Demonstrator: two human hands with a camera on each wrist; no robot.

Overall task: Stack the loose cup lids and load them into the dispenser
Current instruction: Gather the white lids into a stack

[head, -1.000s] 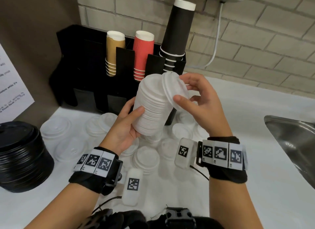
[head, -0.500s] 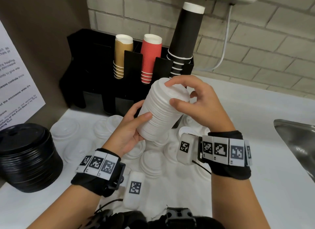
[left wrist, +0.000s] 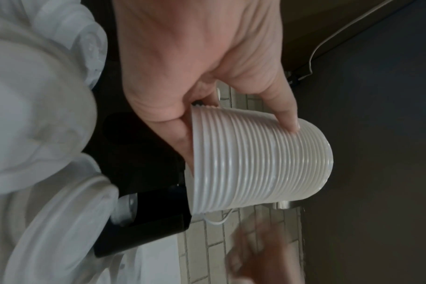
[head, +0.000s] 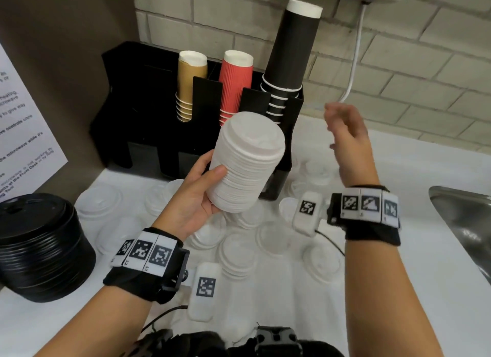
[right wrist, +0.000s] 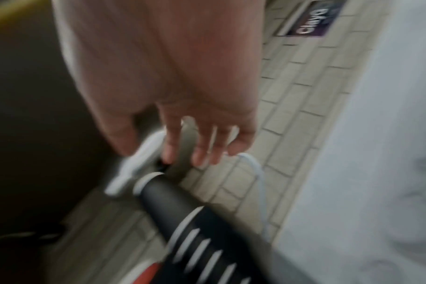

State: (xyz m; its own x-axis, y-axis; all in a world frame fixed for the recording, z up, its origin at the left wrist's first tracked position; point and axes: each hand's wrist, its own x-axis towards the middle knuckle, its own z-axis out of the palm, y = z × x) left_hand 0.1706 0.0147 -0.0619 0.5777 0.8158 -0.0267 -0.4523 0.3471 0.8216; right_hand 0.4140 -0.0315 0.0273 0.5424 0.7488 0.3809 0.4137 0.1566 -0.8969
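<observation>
I see a white worktop (head: 398,290) against a brick wall (head: 425,64), loose lids (head: 236,258) scattered before the black dispenser (head: 138,112). My left grip (head: 196,197) grasps the lid stack (head: 247,162), tilted above the worktop. My right grip (head: 345,133) has come off the stack top, released and blurred. The sink (head: 462,223) edges the right; black lids (head: 39,247) sit left.

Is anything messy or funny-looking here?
Yes. Loose clear lids lie scattered over the white counter instead of stacked. The black cup stack leans sideways in the dispenser. The white lid stack in the left hand looks neat.
</observation>
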